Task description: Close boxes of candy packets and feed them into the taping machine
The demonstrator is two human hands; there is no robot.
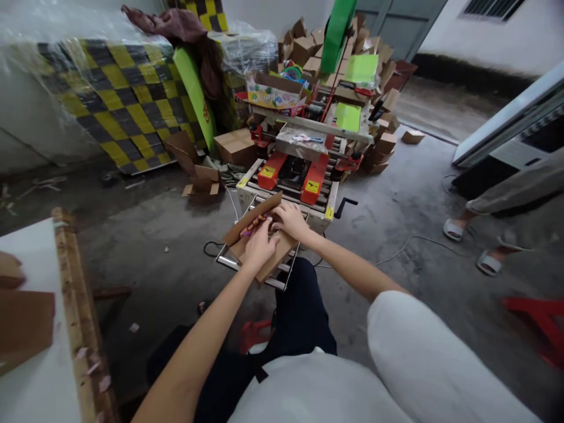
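A cardboard box (279, 252) with its top open rests on the short roller conveyor (229, 259) in front of my knees. Its long far flap (242, 226) stands up. Small orange and purple items (252, 225) show inside, too small to name. My left hand (261, 242) reaches over the near side, its bent fingers closed among the contents. At the box's right end my right hand (291, 221) is also bent inward, fingers curled close to the left ones. Whatever lies under the fingertips of both hands is hidden.
Beyond the box stands a carton-taping machine (293, 176) with orange side belts and a crank (346, 205). Cartons heap up behind it. A white table (30, 247) with a wooden edge is at left. At right are a person's legs (506, 205) and a red stool (540, 323).
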